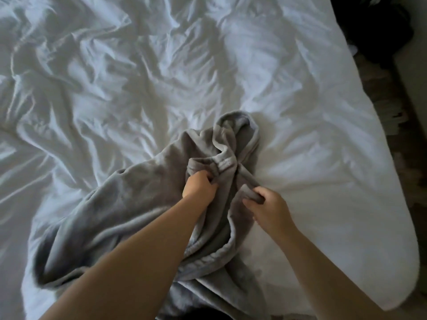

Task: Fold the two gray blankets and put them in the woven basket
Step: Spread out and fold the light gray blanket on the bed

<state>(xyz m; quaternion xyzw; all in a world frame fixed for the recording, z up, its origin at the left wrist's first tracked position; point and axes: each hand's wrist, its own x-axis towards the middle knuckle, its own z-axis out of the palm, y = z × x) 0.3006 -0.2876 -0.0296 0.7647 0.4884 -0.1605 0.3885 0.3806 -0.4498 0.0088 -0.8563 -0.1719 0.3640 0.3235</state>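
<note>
**A:** What fills the view?

**B:** A wide bed [300, 88] under a rumpled white cover, seen from above by the person leaning over it. A strip of dim floor [392, 139] runs down the right edge.

**A:** And the blanket?

**B:** One gray blanket [129, 204] lies crumpled on the near half of the bed. Only one is in view, and no woven basket is visible. Its length runs on a slant, from a broad heap at the lower left, close to the person, up to a narrow bunched peak near the middle.

**A:** Where are the hands?

**B:** Both are at that narrow far end, close together. The left hand [199, 185] is curled into a fold of the fabric. The right hand [268, 209], just beside it, pinches a rolled bit of the edge between thumb and fingers.

**A:** So which way does the fabric lie from them?

**B:** Nearly all of it lies to the left and back toward the person, beneath the left forearm. To the right of the right hand there is only bare cover. Folding looks barely begun, and spreading the blanket flat would likely mean drawing the two hands apart along that edge.
</note>
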